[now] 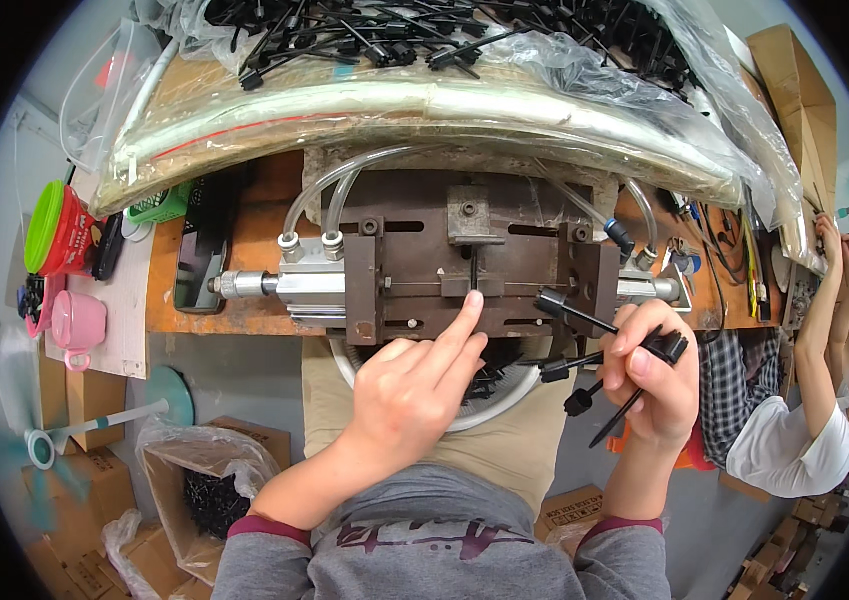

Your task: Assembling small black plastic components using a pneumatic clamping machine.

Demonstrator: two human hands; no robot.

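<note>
My left hand (406, 395) reaches to the metal fixture (414, 260) with its index finger stretched out. That fingertip touches the lower end of a thin black rod (474, 262) standing in the fixture's middle, below a small metal block (468, 212). My left hand grips nothing; its thumb is hidden. To the right, my right hand (656, 385) is closed around several black plastic rods (584, 318) with thick ribbed ends, which fan out in different directions. Beneath the fixture, a white round container (492, 412) with black pieces sits at my lap, partly covered by my left hand.
Pneumatic cylinders (310, 283) with clear hoses flank the fixture. A plastic-covered shelf (424, 105) heaped with black rods (374, 40) spans the back. Left are a phone (206, 240), a pink cup (76, 320) and a fan (39, 450). A co-worker (794, 440) is at right.
</note>
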